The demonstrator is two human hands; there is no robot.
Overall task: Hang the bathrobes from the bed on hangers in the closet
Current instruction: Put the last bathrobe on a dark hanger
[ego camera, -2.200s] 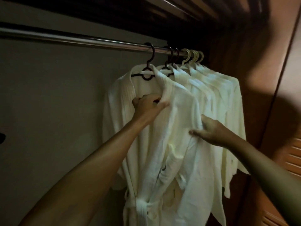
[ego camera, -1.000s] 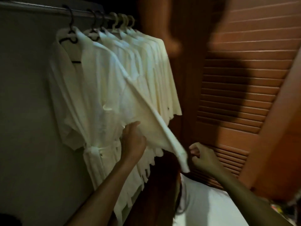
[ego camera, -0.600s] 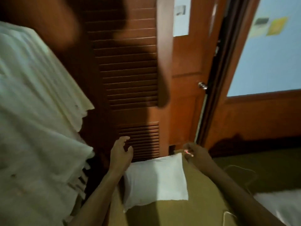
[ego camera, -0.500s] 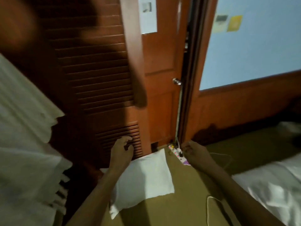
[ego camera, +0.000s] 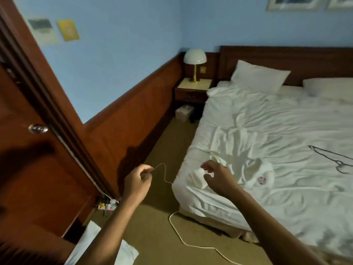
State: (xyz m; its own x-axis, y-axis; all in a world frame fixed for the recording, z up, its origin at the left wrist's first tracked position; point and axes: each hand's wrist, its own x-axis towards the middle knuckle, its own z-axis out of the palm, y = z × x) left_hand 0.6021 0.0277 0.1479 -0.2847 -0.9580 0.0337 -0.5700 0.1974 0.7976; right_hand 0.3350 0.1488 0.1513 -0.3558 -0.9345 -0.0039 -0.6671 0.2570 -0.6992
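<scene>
A crumpled white bathrobe (ego camera: 246,150) with a round logo lies near the left edge of the bed (ego camera: 286,115). To its right a black hanger (ego camera: 332,157) lies flat on the sheet. My right hand (ego camera: 217,177) hovers over the bed's edge just left of the bathrobe, fingers loosely curled and holding nothing. Above the carpet beside the bed is my left hand (ego camera: 136,183), loosely curled and empty. A thin cable (ego camera: 164,173) runs on the floor behind its fingertips. The closet is out of view.
A wooden door (ego camera: 28,169) stands at the left, a power strip (ego camera: 107,204) at its foot. A white cord (ego camera: 177,236) trails over the carpet and a white pillow (ego camera: 99,249) lies on the floor. A nightstand (ego camera: 193,88) with a lamp (ego camera: 194,58) and a bin (ego camera: 184,112) stand beyond.
My hands let go of the hung bathrobe in the closet. The view swung right past the louvred door to the bed, and both hands now hang empty near the bed's edge.
</scene>
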